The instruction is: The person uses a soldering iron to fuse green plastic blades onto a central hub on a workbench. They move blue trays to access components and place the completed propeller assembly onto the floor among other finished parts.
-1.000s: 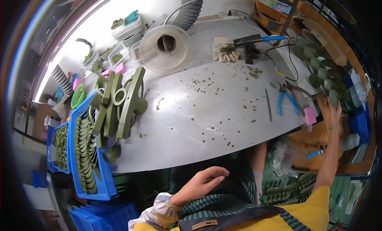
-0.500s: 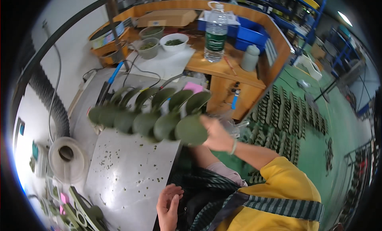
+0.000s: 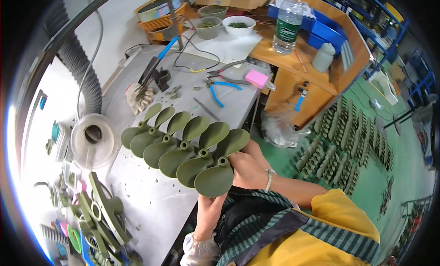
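Note:
A row of several dark green two-bladed propellers [image 3: 185, 146], with small hubs along its middle, slants over the metal table. My right hand [image 3: 247, 167] is closed around its near right end; the blades cover some of the fingertips. From below, my left hand [image 3: 211, 215] reaches up to the nearest blade, closed against the row, its fingertips hidden behind that blade. Beyond the row lie blue-handled pliers [image 3: 215, 93], a second pair of pliers [image 3: 224, 76] and a thin flat blade [image 3: 206, 109].
Green frame-shaped parts [image 3: 103, 215] are piled at the lower left, near a round clear container [image 3: 94, 140]. A glove [image 3: 139, 98] and a pink block [image 3: 256, 78] lie on the table. A water bottle [image 3: 288, 23] stands behind; more propeller rows [image 3: 353, 128] cover the floor at right.
My right hand has brought the propeller row lower and nearer, turning it so the hubs show. My left hand has come up from the table's edge to the row. The view has shifted left.

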The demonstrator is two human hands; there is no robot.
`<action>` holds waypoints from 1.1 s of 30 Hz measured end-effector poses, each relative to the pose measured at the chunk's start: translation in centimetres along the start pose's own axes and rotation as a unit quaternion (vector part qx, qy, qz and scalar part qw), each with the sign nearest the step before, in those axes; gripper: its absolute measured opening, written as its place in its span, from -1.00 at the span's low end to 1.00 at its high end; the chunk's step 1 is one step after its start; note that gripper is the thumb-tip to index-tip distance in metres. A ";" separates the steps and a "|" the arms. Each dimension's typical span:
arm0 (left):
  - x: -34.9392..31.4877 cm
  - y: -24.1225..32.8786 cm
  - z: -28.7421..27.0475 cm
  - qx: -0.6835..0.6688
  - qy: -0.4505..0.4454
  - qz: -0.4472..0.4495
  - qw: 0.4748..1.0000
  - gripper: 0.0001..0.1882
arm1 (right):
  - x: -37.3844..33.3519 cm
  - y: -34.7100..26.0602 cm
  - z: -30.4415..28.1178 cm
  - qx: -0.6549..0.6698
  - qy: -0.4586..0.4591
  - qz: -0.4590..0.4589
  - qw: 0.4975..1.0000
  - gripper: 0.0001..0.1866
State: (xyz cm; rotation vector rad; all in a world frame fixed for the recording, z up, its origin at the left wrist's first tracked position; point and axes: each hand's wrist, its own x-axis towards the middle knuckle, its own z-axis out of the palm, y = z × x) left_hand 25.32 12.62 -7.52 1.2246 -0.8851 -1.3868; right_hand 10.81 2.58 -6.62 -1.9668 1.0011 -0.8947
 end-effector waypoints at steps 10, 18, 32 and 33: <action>-0.6 -1.6 0.1 -0.034 -0.020 0.098 0.994 -0.40 | -2.2 2.1 2.3 0.199 -0.091 -0.151 0.964 -0.22; 2.1 -1.0 4.0 -0.004 0.114 0.074 0.991 -0.55 | -11.9 5.9 -2.7 0.239 0.000 0.029 0.971 -0.44; 0.7 3.2 2.7 0.598 0.112 0.193 0.770 -0.82 | -28.0 12.9 -13.3 0.320 0.175 0.297 0.882 -0.69; 0.2 5.2 3.4 0.605 0.102 0.188 0.767 -0.82 | -29.8 15.1 -12.6 0.316 0.207 0.317 0.870 -0.69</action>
